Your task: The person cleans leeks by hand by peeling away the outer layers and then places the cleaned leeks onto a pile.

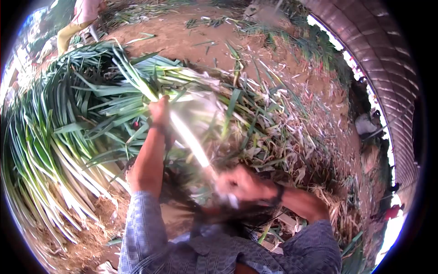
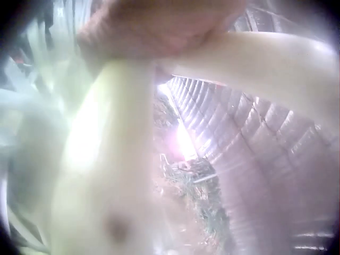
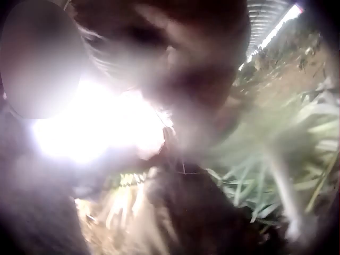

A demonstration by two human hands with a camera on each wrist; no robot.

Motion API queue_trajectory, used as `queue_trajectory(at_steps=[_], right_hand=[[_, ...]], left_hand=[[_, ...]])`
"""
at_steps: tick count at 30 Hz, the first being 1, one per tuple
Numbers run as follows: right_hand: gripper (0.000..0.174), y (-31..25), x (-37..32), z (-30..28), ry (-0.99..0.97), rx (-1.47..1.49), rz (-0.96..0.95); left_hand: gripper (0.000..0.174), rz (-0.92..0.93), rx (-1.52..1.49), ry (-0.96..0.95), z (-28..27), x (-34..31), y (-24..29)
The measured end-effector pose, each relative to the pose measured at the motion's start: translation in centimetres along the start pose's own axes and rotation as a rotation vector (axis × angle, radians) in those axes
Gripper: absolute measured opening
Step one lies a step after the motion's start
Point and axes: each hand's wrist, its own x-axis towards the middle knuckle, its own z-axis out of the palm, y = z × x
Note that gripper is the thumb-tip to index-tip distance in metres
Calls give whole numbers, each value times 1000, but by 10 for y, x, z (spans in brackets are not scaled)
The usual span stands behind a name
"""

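A long leek (image 1: 191, 141) with a bright white shank slants between the two hands in the head view, its green leaves at the upper left. My left hand (image 1: 159, 112) grips it where white turns to green. The left wrist view shows that hand (image 2: 159, 26) above a pale shank (image 2: 111, 159), with another pale length running off to the right. My right hand (image 1: 244, 183), blurred, has its fingers curled at the lower end of the leek. Glare and blur hide most of its fingers in the right wrist view.
A big pile of leeks (image 1: 45, 150) lies on the left, roots toward me. Stripped leaves and husks (image 1: 278, 132) cover the ground ahead and to the right. A person (image 1: 82, 23) is at the far left. A ribbed curved roof or cover (image 1: 383, 55) rises on the right.
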Motion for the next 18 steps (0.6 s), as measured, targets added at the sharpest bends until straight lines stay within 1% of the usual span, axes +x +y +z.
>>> queue_trajectory(at_steps=[1, 2, 3, 4, 5, 6, 7, 8, 9, 10, 11, 12, 14, 15, 16, 18], right_hand=[[17, -17, -12, 3, -174, 213, -88], [17, -50, -24, -5, -393, -35, 176], [15, -35, -41, -29, -229, -96, 328], [14, -19, -57, -53, -48, -131, 490], [14, -4, -73, -77, 137, -137, 636], [14, 18, -86, -114, -39, -877, 517], [12, 35, -107, -130, 170, -1199, 501], [22, 41, -111, -138, 298, -983, 538], [29, 55, -110, -137, 347, -790, 434], [37, 59, -96, -122, 396, -588, 341], [44, 46, -72, -99, 350, -421, 343], [52, 32, -45, -77, 305, -258, 335], [58, 74, -17, -38, 255, -241, 273], [57, 92, -6, -24, 208, -187, 301], [57, 109, 5, -12, 160, -132, 326], [52, 114, 17, -3, 206, -142, 262]], left_hand=[[39, 17, -40, 23, -6, 6, -6], [40, 35, -81, 37, -9, 19, -17], [43, 9, -165, -6, -11, 54, -44], [40, -85, -102, 55, -14, 48, -28], [37, -128, -184, 42, -17, 38, -19], [35, -164, -268, 33, -18, 34, -13], [31, -145, -291, 91, -12, 48, -25], [32, -194, -313, -1, -15, 45, -19], [32, -165, -360, -49, -15, 43, -14], [31, -143, -397, -102, -16, 39, -17], [34, -153, -424, -296, -23, 19, 2], [34, -156, -414, -353, -23, 6, 13], [27, -151, -539, -415, -15, -10, 30], [22, -229, -667, -567, -16, -18, 47], [23, -264, -869, -669, -17, -23, 53], [24, -284, -833, -769, -23, -13, 68]])
